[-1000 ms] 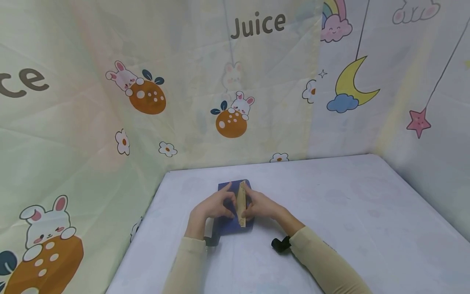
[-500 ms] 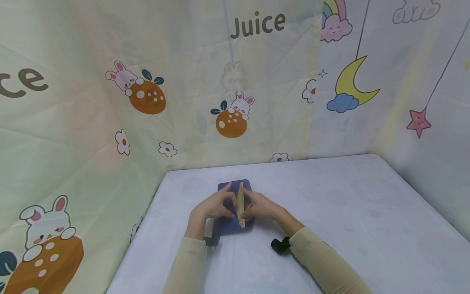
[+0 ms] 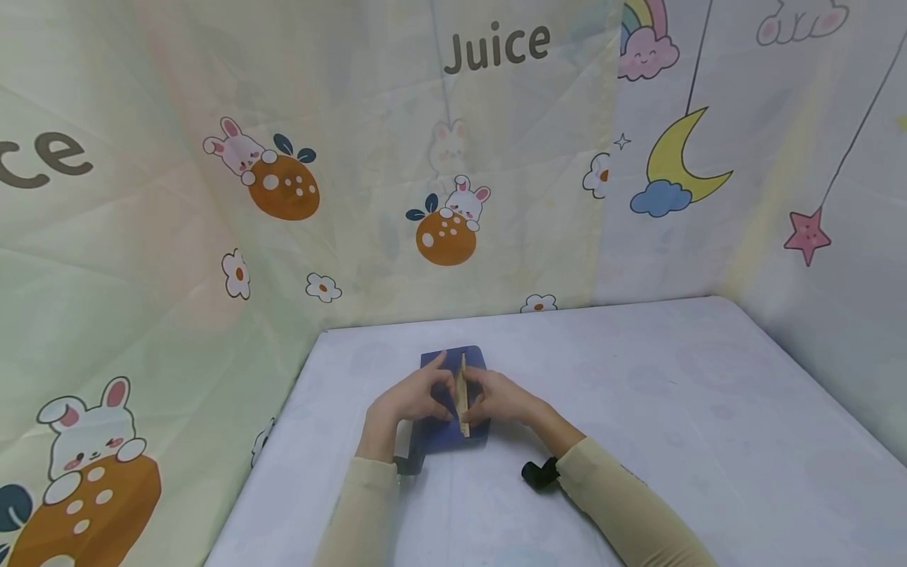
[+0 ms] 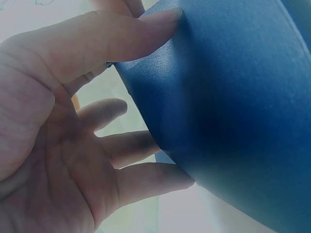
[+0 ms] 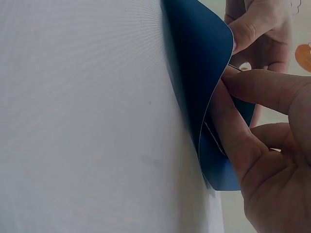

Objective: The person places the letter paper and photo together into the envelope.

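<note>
A blue booklet-like thing [image 3: 442, 438] with bendable covers is held over the white table, left of its middle. A narrow tan strip [image 3: 462, 405], perhaps an inner leaf or page edge, stands up from it between both hands. My left hand [image 3: 411, 398] pinches the blue edge, its thumb [image 4: 155, 34] lying on the blue surface [image 4: 228, 111] and other fingers behind. From the other side my right hand [image 3: 506, 398] pinches the tan strip between thumb and fingers. In the right wrist view, its fingertips reach inside the curved blue cover [image 5: 194, 53]. What they pinch there is partly hidden.
A white-clothed table [image 3: 609, 394] spreads out on both sides. Printed cloth walls [image 3: 375, 236] rise behind it and at the sides. A small black device [image 3: 541, 474] sits at the right wrist, and a dark grey one [image 3: 410, 463] at the left.
The tan strip has swung slightly left and shows a narrower edge. My right fingertips have shifted a little left with it. The left hand has stayed in place.
</note>
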A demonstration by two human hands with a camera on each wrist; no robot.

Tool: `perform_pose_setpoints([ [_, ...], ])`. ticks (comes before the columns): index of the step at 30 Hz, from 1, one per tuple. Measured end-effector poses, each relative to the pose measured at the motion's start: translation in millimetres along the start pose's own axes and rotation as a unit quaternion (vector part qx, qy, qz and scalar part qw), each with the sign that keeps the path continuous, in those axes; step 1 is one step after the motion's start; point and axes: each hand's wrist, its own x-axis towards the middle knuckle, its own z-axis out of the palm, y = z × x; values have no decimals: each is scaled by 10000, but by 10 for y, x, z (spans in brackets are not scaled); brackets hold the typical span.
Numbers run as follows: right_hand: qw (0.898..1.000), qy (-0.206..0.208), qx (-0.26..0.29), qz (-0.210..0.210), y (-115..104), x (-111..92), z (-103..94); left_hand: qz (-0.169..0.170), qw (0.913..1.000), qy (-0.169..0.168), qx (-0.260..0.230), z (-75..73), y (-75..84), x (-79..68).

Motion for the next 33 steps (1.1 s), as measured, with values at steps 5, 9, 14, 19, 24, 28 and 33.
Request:
perform_pose_setpoints([
  [5, 9999, -21, 8, -110, -4, 2, 0, -27, 10000, -4, -4, -14, 3, -1],
  [9, 9999, -36, 6, -168, 0, 6, 1, -30, 10000, -11, -14, -20, 4, -1],
  [14, 9998, -22, -33, -212, -8, 4, 6, -82, 10000, 5, -20, -16, 0, 8],
  [19, 9996, -7, -94, -270, -5, 2, 18, -150, 9999, 16, -49, -12, 5, 5],
  [24, 9993, -32, -211, -316, 7, 8, 38, -150, 9999, 7, -73, -10, 8, -4],
  [28, 9987, -47, -347, -357, 22, 19, 49, -94, 9999, 5, -63, -7, 5, -8],
  [33, 9983, -62, -442, -384, 19, 7, 53, -42, 10000, -5, -63, -1, 6, -16],
])
